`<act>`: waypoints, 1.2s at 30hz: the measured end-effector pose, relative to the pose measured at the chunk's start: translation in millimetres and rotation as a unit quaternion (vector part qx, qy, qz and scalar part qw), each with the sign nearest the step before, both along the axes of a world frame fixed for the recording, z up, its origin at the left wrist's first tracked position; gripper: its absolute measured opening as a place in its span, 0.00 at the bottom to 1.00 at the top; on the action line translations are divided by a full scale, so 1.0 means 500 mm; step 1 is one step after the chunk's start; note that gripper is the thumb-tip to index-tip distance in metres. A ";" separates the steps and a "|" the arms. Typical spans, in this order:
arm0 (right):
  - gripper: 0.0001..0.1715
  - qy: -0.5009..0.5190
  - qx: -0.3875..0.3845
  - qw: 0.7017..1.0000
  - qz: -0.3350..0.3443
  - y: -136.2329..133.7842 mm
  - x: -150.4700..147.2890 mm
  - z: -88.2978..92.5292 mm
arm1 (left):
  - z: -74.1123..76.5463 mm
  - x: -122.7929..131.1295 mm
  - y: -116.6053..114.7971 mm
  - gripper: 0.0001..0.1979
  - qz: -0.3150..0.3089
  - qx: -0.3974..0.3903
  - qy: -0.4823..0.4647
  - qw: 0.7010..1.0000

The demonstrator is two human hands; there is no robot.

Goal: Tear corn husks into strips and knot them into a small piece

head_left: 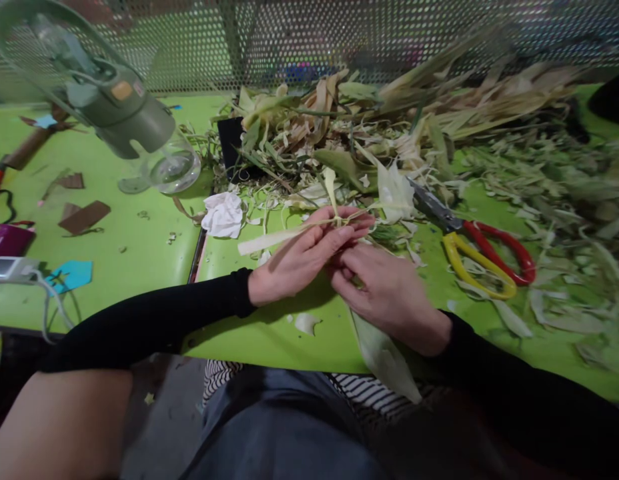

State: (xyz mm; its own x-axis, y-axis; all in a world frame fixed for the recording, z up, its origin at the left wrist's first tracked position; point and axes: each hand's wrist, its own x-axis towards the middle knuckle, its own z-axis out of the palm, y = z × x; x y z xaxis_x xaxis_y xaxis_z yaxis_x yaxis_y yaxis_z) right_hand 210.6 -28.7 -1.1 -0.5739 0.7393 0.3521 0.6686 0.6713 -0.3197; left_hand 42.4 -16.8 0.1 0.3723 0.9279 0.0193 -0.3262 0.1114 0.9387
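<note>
My left hand (309,248) pinches a bundle of pale corn husk strips (269,242) that cross in a knot near its thumb tip. One strip sticks out to the left and another points up, away from me. Close against it, my right hand (389,290) is closed, its fingers curled at the lower side of the bundle and partly hidden. A broad green-white corn husk leaf (384,353) hangs from under the right hand over the table's front edge. To the right lie scissors (455,228) with one red and one yellow handle, touched by neither hand.
A heap of corn husks (334,107) lines the back of the green table (154,257), with shredded husk (549,167) at right. A green-capped bottle (134,117), crumpled tissue (222,215), brown scraps (87,217), blue paper (72,275) and a white cable (47,303) lie left.
</note>
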 end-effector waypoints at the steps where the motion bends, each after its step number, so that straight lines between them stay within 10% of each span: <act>1: 0.14 -0.006 0.002 1.000 0.006 -0.001 -0.001 -0.002 | 0.003 0.001 -0.001 0.14 0.001 0.003 -0.004 1.000; 9: 0.14 0.040 -0.094 0.992 0.067 0.002 0.011 0.021 | 0.023 -0.018 -0.003 0.16 -0.011 0.040 0.021 0.999; 12: 0.16 0.119 -0.138 0.982 -0.039 0.003 0.019 0.044 | 0.023 -0.027 0.006 0.17 -0.026 0.063 0.072 0.995; 15: 0.26 0.205 -0.217 0.945 -0.132 0.012 0.026 0.057 | 0.019 -0.032 0.010 0.18 -0.042 0.084 0.144 0.985; 25: 0.31 0.337 -0.437 0.821 -0.145 0.032 0.033 0.047 | 0.024 -0.040 -0.003 0.28 -0.098 0.186 0.247 0.946; 36: 0.28 0.318 -0.186 0.922 -0.122 0.008 0.033 0.054 | 0.020 -0.036 -0.009 0.32 -0.061 0.074 0.042 0.995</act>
